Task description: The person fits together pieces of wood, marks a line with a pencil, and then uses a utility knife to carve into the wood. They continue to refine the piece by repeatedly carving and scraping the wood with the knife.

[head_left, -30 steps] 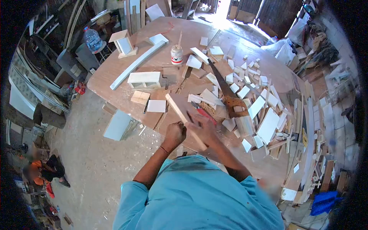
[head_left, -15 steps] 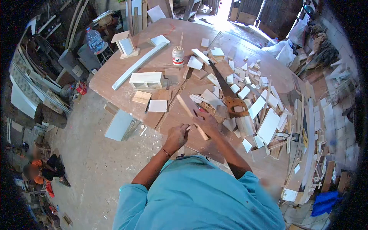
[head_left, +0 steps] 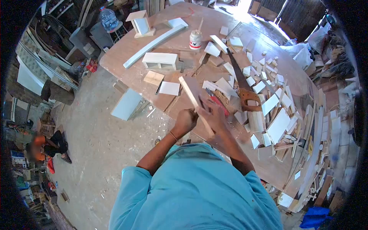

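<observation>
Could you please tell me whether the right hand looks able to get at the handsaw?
Probably yes: the handsaw's handle looks uncovered and close by, beyond the red-handled tool, though the right hand would likely have to release the wooden strip first.

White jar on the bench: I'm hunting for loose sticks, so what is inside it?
Thin wood-coloured sticks poke up from the mouth of the white jar. Their lower ends, and anything else inside, are hidden behind its wall.
</observation>
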A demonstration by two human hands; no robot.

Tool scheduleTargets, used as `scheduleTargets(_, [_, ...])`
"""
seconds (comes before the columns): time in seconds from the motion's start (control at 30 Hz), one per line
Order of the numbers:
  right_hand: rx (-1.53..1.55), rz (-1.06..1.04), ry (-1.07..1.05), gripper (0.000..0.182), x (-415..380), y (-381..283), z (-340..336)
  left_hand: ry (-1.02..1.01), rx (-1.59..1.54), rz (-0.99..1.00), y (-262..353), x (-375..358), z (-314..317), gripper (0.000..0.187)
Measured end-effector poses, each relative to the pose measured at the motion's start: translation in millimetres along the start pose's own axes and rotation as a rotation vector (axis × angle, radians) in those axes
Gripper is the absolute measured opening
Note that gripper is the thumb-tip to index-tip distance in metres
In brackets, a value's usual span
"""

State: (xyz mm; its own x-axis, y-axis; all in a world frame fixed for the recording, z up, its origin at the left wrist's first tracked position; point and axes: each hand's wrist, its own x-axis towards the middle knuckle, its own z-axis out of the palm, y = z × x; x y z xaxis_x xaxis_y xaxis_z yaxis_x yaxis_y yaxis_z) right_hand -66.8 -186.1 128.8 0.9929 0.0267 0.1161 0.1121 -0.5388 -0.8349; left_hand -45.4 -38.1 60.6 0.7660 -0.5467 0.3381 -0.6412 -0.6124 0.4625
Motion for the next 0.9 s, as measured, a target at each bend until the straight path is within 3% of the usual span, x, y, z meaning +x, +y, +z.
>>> scheduleTargets(0.03, [-0.001, 0.008, -0.005, 0.05, 5.2, 8.9, 0.8, -0.005, -0.006, -0.005, 5.7, -4.0, -2.1, 0.014])
scheduleTargets(0.1, [-0.006, 0.12, 0.025, 0.048, 18.1, 30.2, 8.9, 0.188, -0.92, -0.601, 13.7, -13.4, -9.7, 0.017])
scheduleTargets(0.13, [-0.228, 0.135, -0.013, 0.052, 25.0, 55.0, 19.0, 0.217, -0.826, -0.722, -14.8, -24.5, 2.3, 0.016])
scheduleTargets(0.17, [-0.223, 0.14, -0.042, 0.052, 24.4, 74.2, 31.7, 0.223, -0.823, -0.752, -17.5, -26.2, -8.8, 0.016])
scheduleTargets(0.23, [-0.622, 0.15, 0.016, 0.056, 23.6, 98.2, 54.3, 0.203, -1.606, -0.786, -12.7, -19.5, -43.2, 0.013])
scheduleTargets(0.27, [-0.734, 0.183, -0.078, 0.056, 23.6, 85.5, 61.5, 0.369, -1.639, -0.877, -7.9, -13.3, -45.1, 0.013])
scheduleTargets(0.37, [-0.828, 0.087, -0.067, 0.057, 15.0, 106.8, 85.2, 0.343, -1.804, -0.934, -32.5, -19.3, -36.6, 0.016])
scheduleTargets(0.5, [-0.827, 0.01, 0.036, 0.05, 10.6, 124.4, 100.2, 0.441, -1.653, -0.892, -41.9, -16.3, -30.8, 0.024])
scheduleTargets(0.57, [-0.457, -0.016, 0.238, 0.04, 26.0, 122.5, 102.2, 0.314, -1.115, -0.768, -67.6, -19.7, -6.7, 0.031])
scheduleTargets(0.6, [-0.464, -0.007, 0.236, 0.04, 37.5, 105.4, 96.3, 0.231, -0.78, -0.501, -74.0, -15.2, -13.2, 0.04])
scheduleTargets(0.63, [-0.044, 0.258, 0.083, 0.035, 50.3, 74.5, 84.5, 0.224, -0.79, -0.504, -73.6, -10.2, -20.5, 0.04])
scheduleTargets(0.67, [0.384, 0.514, -0.068, 0.031, 61.0, 51.0, 78.9, 0.123, -0.282, -0.417, -72.0, -4.4, -28.6, 0.043])
scheduleTargets(0.7, [0.384, 0.526, -0.06, 0.031, 69.2, 39.8, 81.7, 0.019, 0.224, -0.306, -75.2, -1.2, -33.1, 0.046])
scheduleTargets(0.77, [0.655, 0.538, -0.247, 0.028, 83.5, 20.9, 91.7, -0.001, 0.095, -0.227, -97.3, 2.5, -34.1, 0.049])
scheduleTargets(0.9, [0.755, 0.5, -0.106, 0.018, 110.4, 41.1, 126.5, -0.116, 0.07, -0.097, -145.4, 13.9, -60.1, 0.058])
